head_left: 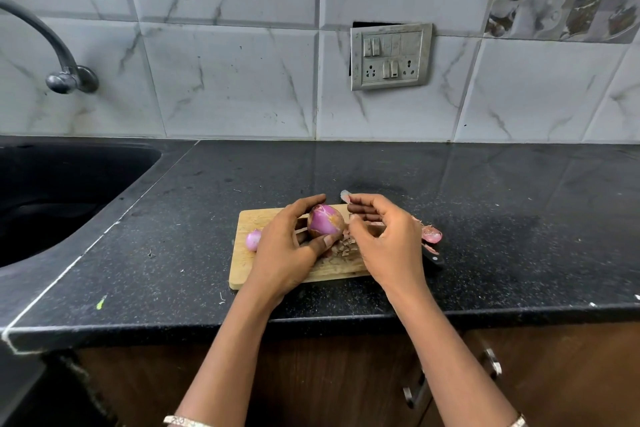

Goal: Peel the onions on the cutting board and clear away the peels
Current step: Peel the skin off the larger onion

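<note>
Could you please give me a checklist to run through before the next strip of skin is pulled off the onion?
1. Onion firmly held: ok, the left hand curls its fingers and thumb round it.
2. Right hand has hold of the skin: cannot tell, its fingertips sit at the onion's side.
3. Knife clear of the fingers: cannot tell, it runs under the right hand.
4. Second onion resting on the cutting board: ok.
5. Peels cleared away: not ok, they lie on the counter beside the board.
</note>
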Available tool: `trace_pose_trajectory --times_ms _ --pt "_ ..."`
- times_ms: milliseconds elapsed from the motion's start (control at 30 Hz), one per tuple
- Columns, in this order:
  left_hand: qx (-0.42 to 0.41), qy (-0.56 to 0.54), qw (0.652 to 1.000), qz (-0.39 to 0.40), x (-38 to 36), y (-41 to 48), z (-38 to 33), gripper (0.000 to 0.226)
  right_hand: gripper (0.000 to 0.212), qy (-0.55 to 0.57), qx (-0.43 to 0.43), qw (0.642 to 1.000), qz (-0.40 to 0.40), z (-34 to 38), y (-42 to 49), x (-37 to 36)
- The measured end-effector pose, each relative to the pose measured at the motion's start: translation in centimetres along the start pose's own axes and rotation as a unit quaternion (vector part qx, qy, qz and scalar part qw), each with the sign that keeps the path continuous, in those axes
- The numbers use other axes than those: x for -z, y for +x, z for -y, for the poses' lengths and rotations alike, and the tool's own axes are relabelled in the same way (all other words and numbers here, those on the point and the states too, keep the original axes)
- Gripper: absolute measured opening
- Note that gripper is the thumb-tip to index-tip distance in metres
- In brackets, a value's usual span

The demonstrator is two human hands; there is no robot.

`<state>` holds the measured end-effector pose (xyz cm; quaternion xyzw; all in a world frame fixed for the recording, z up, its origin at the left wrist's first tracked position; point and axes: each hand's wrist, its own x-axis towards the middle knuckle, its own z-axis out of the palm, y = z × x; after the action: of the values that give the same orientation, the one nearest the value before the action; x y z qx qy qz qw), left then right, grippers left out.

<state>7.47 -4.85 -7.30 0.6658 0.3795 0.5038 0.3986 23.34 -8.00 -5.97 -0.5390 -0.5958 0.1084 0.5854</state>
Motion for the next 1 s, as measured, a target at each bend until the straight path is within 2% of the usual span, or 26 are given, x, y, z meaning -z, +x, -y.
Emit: trace_pose_trajectory --times_ms 100,300,767,1000 --pt "-0.002 -0.015 1.000 -0.004 -0.07 -0.13 -0.15 0.058 0.027 0.034 -0.011 0.999 0.021 0.30 -0.01 -0.15" --pt "-0.009 -0.029 1.000 0.003 0.10 -0.19 -0.39 0.049 0.017 0.003 0.012 1.000 0.014 0.33 -0.03 -0.14" --pt "-0.016 -0.022 1.000 -0.002 -0.05 -0.38 -0.79 0.051 0.017 -0.038 0.026 0.999 -0.009 -0.15 0.00 -0.28" --pt "-0.009 -0.018 1.000 -0.012 -0.23 -0.33 -0.67 0.048 0.022 -0.010 0.021 1.000 -0.018 0.25 -0.14 0.06"
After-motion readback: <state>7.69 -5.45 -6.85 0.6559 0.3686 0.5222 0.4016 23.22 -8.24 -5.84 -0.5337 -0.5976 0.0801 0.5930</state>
